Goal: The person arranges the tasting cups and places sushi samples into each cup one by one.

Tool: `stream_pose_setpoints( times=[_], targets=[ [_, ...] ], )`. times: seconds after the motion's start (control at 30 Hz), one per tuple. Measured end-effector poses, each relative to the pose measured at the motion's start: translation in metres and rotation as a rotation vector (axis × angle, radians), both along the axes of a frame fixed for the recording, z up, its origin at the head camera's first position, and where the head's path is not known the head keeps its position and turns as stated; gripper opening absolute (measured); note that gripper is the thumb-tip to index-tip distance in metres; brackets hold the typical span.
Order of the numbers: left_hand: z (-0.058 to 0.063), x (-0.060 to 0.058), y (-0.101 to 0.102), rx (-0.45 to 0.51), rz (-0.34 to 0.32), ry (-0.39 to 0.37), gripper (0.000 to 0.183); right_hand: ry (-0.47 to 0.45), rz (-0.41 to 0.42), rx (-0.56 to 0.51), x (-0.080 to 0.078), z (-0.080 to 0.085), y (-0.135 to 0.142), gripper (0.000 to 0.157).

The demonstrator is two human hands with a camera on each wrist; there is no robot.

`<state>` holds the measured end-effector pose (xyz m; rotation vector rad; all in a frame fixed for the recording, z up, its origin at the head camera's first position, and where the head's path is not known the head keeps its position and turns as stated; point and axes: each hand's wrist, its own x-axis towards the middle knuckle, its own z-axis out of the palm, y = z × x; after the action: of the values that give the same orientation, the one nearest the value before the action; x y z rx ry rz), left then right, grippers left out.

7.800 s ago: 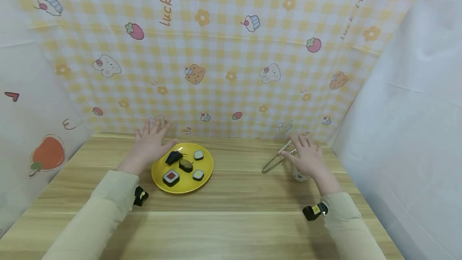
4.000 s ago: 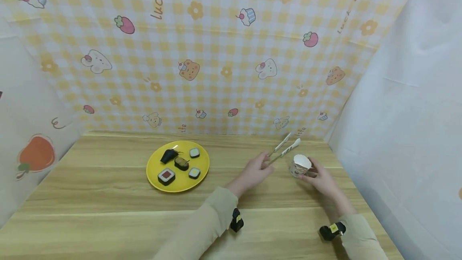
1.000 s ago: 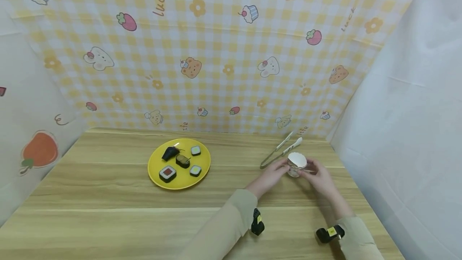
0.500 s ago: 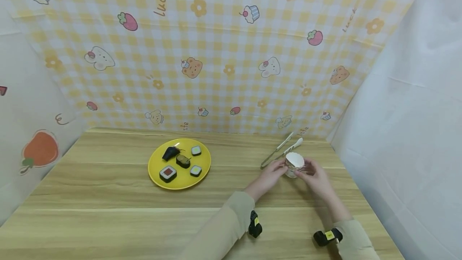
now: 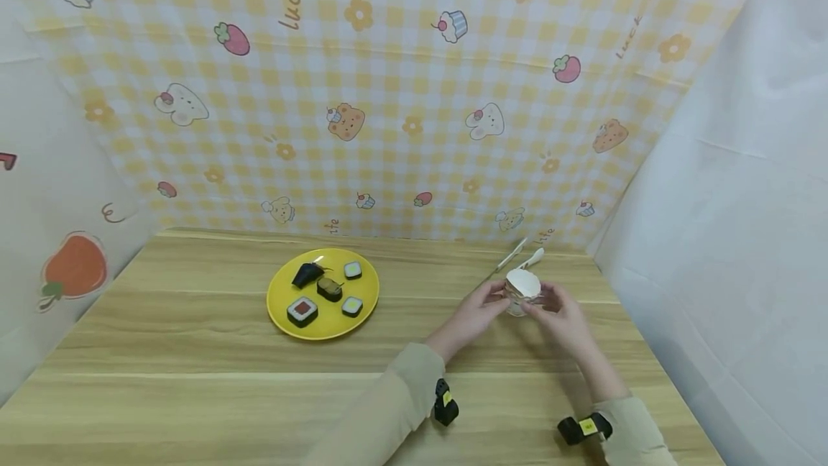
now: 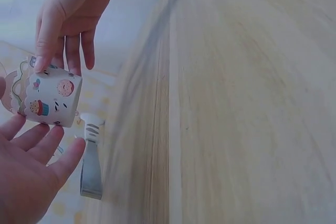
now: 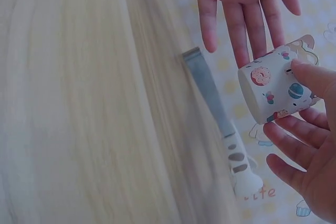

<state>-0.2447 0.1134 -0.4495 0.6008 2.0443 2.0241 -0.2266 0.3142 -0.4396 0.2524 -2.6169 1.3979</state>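
A white paper baking cup [image 5: 522,283] printed with doughnuts and cupcakes is between my two hands at the right. A scalloped rim shows at its top. My right hand [image 5: 561,318] holds it, thumb on the near side and fingers behind. My left hand [image 5: 475,313] is at the other side. Its fingers [image 7: 255,32] lie straight with their tips at the cup wall, and its thumb stands apart from the cup in the right wrist view. Just behind are metal tongs [image 5: 509,256] with white tips, their bend [image 6: 91,184] hidden by the left hand in the head view.
A yellow plate [image 5: 362,318] with several toy sushi pieces [image 5: 302,311] stands left of centre. Behind the wooden table [image 5: 213,394] hangs a yellow checked cloth [image 5: 414,92]. White cloth [image 5: 731,236] closes off the right side.
My left hand has come from beside the plate, past the tongs, to the cup. My right hand has taken hold of the cup. Over the last second, cup and hands have shifted slightly left.
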Motion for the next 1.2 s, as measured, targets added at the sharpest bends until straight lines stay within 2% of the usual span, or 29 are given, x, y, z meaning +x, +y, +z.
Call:
stream_pose_setpoints(
  times=[0.17, 0.3, 0.53, 0.77, 0.9, 1.0, 1.2],
  targets=[
    [-0.001, 0.001, -0.007, -0.01, 0.001, 0.019, 0.049, 0.024, 0.011, -0.007, 0.002, 0.003, -0.007, 0.058],
    [-0.005, 0.001, -0.012, -0.032, 0.026, 0.072, 0.055, 0.057, 0.032, -0.006, 0.005, 0.003, -0.013, 0.055],
    [-0.005, 0.003, -0.023, -0.047, 0.052, 0.122, 0.064, 0.104, 0.06, -0.072, 0.007, 0.004, -0.027, 0.05],
    [-0.001, 0.005, -0.035, -0.082, 0.076, 0.175, 0.066, 0.082, 0.067, -0.113, 0.015, 0.019, -0.045, 0.049],
    [0.001, 0.005, -0.041, -0.079, 0.082, 0.201, 0.067, 0.112, 0.092, -0.144, 0.012, 0.017, -0.048, 0.051],
    [0.002, 0.006, -0.046, -0.079, 0.09, 0.194, 0.067, 0.138, 0.097, -0.145, 0.008, 0.01, -0.049, 0.051],
    [0.004, 0.007, -0.056, -0.08, 0.118, 0.187, 0.066, 0.181, 0.115, -0.168, 0.009, 0.008, -0.063, 0.048]
  ],
)
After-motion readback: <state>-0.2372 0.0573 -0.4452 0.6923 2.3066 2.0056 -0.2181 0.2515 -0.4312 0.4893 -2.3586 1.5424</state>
